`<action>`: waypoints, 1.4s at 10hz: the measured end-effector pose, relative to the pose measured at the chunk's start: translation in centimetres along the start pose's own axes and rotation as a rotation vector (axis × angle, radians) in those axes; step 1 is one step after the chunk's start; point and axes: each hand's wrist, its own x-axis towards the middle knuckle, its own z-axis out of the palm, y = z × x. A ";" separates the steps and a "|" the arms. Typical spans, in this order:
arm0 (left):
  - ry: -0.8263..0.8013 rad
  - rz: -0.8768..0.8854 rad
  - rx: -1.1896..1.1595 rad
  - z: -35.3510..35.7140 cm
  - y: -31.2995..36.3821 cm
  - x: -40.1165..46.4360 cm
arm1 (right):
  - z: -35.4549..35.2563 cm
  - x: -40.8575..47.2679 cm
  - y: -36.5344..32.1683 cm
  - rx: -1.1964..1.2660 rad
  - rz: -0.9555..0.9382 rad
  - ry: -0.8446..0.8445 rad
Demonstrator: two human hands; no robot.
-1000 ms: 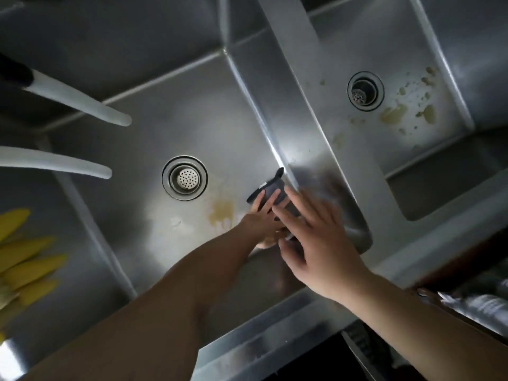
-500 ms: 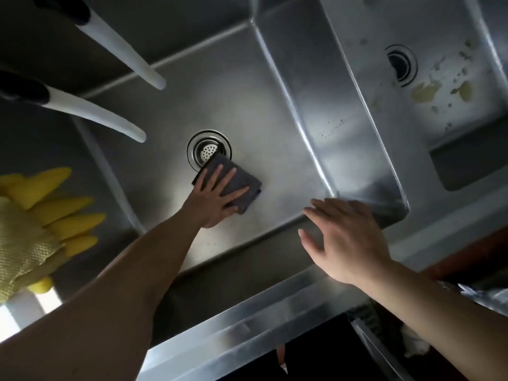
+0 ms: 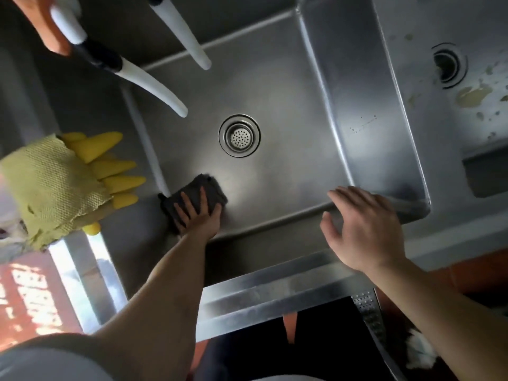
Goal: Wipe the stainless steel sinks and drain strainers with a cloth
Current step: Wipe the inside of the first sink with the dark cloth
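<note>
Dark folded cloth (image 3: pixel 196 198) lies in the sink's (image 3: pixel 288 105) near-left corner (strainer (image 3: pixel 239 135) uncovered).

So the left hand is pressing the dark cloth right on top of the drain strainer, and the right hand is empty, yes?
Not quite. In the head view the left hand presses the dark cloth into the basin's near-left corner, apart from the drain strainer. The right hand is indeed empty.

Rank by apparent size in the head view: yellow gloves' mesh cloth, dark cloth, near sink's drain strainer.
1. mesh cloth
2. dark cloth, partly under the left hand
3. drain strainer
The mesh cloth sits nearer the camera, so its lead is exaggerated.
</note>
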 end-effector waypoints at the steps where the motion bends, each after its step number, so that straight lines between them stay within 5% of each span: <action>1: -0.139 -0.122 -0.181 -0.5 2.0 -1.7 | 0.0 0.0 0.1 0.008 -0.007 -0.015; 2: -0.147 -0.169 -0.957 -2.0 4.9 -3.1 | -0.3 -0.2 0.0 0.010 -0.002 -0.047; 3: -0.256 -0.173 -0.294 -2.0 4.5 -3.2 | -0.5 -0.1 -0.3 0.012 0.003 -0.060; 4: -0.322 -0.268 -0.291 -3.7 4.0 -3.9 | -0.8 -0.1 -0.4 0.015 -0.003 -0.072; 5: -0.362 -0.087 -0.335 -5.5 2.7 -5.4 | -1.5 -0.2 -0.8 0.008 -0.002 -0.098; 6: -0.259 0.056 -0.354 -7.6 1.6 -8.1 | -2.0 0.0 -1.2 -0.057 0.021 -0.247; 8: 0.500 0.089 -0.176 -9.0 -3.0 -18.8 | -1.4 3.9 -1.0 -0.164 -0.019 -1.044; 9: 0.675 -0.325 -0.367 -5.6 -3.8 -23.5 | 0.2 7.8 -5.1 -0.230 -0.365 -0.990; 10: 0.601 -0.631 -0.642 -2.5 -2.5 -23.7 | 3.8 9.7 -11.2 -0.273 -0.692 -0.906; 12: 0.732 -0.811 -0.716 -1.4 -0.8 -22.3 | 12.4 10.6 -15.0 -0.498 -1.076 -0.771; 14: 0.793 -0.795 -0.756 -1.2 -0.8 -22.0 | 19.7 11.0 -17.1 -0.601 -1.214 -0.703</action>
